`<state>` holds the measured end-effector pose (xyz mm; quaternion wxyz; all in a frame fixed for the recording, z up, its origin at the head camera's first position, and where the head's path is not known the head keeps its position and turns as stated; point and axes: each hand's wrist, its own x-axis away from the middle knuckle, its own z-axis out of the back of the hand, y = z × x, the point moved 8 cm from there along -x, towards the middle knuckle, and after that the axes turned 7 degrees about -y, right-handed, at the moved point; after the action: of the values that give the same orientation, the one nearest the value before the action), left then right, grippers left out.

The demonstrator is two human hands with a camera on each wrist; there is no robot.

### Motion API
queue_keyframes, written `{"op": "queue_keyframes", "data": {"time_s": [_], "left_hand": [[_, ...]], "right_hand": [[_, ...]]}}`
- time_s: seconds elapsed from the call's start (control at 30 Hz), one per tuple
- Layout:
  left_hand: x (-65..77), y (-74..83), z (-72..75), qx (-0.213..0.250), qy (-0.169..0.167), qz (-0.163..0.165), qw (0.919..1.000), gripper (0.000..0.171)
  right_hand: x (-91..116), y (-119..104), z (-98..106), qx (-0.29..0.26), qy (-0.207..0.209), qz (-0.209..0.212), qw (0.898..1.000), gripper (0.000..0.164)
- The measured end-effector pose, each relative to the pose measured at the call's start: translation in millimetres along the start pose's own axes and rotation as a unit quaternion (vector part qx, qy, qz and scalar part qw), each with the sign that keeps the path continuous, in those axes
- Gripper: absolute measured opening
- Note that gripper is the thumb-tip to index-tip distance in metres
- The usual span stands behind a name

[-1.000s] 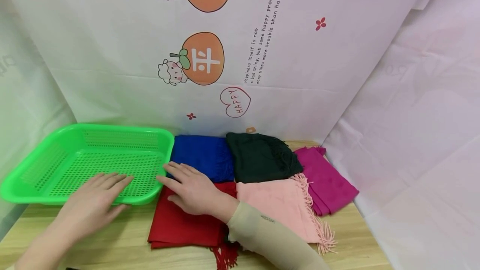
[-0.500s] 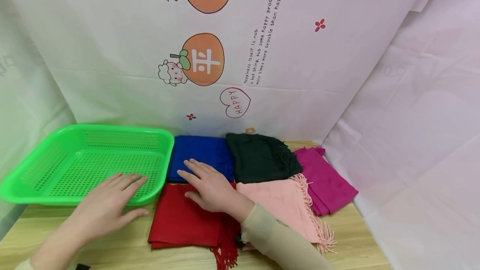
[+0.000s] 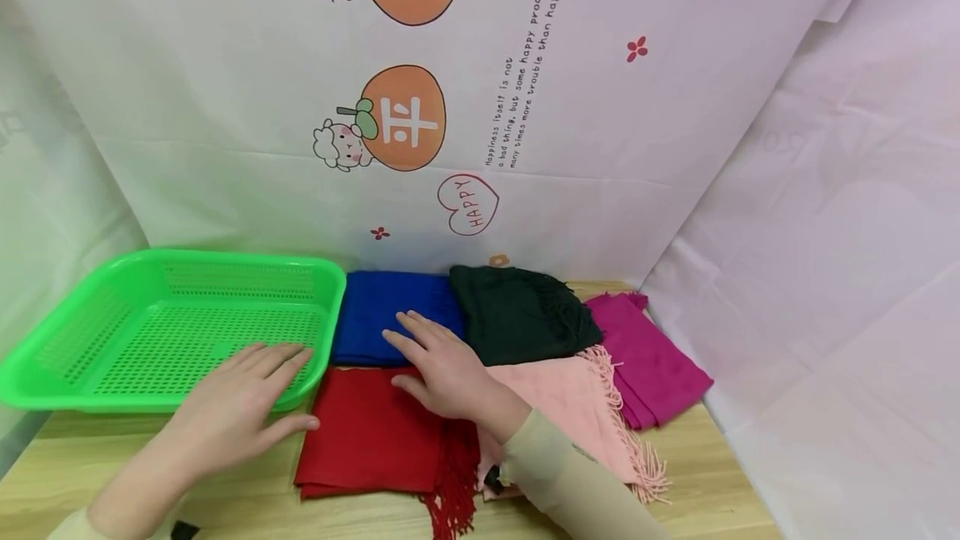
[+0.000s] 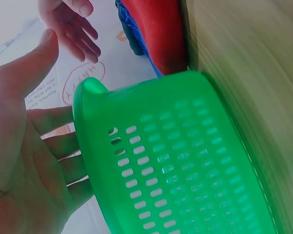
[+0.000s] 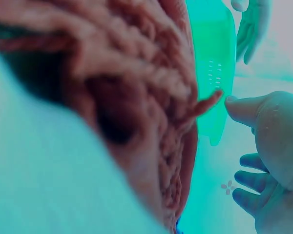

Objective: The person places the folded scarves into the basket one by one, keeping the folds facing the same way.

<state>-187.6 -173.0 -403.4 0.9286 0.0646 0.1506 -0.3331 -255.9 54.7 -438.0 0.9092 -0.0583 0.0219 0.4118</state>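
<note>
My left hand hovers over the front right rim of a green plastic basket, its fingers straight and thumb spread. In the left wrist view its fingers pass behind the basket's rim, and nothing is in its palm. My right hand hovers with loose fingers over the meeting edges of a folded blue scarf and a folded red scarf. It holds nothing. Blurred fringe fills much of the right wrist view. The right forearm covers part of a folded pink scarf.
A folded dark green scarf lies behind the pink one. At the far right is a folded magenta scarf. White printed cloth hangs as a wall behind and at both sides. Bare wooden table shows along the front.
My right hand has drawn away from the basket's right rim, moving right over the scarves. My left hand has shifted right along the basket's front, its thumb spreading outward. Basket and scarves stay put.
</note>
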Motion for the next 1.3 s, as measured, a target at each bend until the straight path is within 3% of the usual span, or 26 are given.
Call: {"op": "queue_keyframes", "data": {"time_s": [0.3, 0.57, 1.3], "left_hand": [[-10.3, 14.6, -3.1, 0.001, -0.008, -0.011, 0.9999, 0.085], [-19.0, 18.7, -11.8, 0.008, -0.027, 0.005, 0.9996, 0.085], [-37.7, 42.7, -29.3, 0.007, -0.051, -0.02, 0.9985, 0.08]], "right_hand": [[9.9, 11.9, 0.0, -0.011, -0.013, -0.026, 1.0, 0.071], [19.1, 24.8, -4.1, -0.027, -0.032, -0.057, 0.998, 0.075], [33.7, 41.8, -4.4, -0.055, -0.029, -0.065, 0.996, 0.077]]}}
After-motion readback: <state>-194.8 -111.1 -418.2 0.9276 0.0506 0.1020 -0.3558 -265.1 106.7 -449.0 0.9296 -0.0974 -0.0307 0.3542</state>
